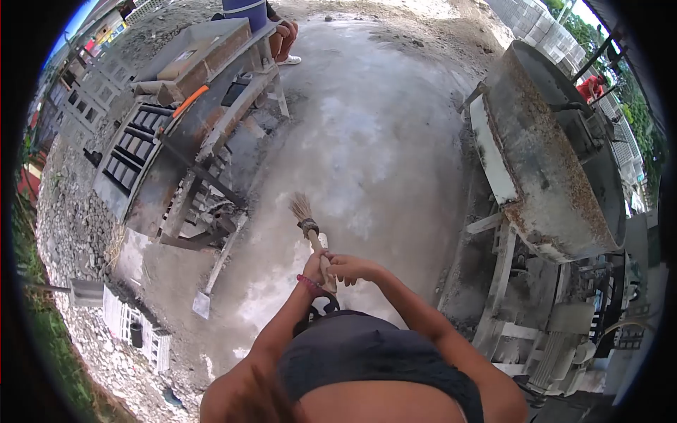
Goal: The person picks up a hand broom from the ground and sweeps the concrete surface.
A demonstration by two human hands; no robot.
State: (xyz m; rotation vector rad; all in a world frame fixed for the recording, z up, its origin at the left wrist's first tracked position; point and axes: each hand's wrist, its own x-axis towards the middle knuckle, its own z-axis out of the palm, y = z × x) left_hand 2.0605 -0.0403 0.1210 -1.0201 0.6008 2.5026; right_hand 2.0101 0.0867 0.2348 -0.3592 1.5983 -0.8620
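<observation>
No txt, nos., labels, brands or signs legible in head-cam view.

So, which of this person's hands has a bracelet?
The left hand, holding the broom: a pink bracelet circles its wrist, while the right hand shows none.

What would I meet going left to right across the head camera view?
White slotted piece, orange object, blue container, short broom, right hand, rusty metal drum.
</observation>
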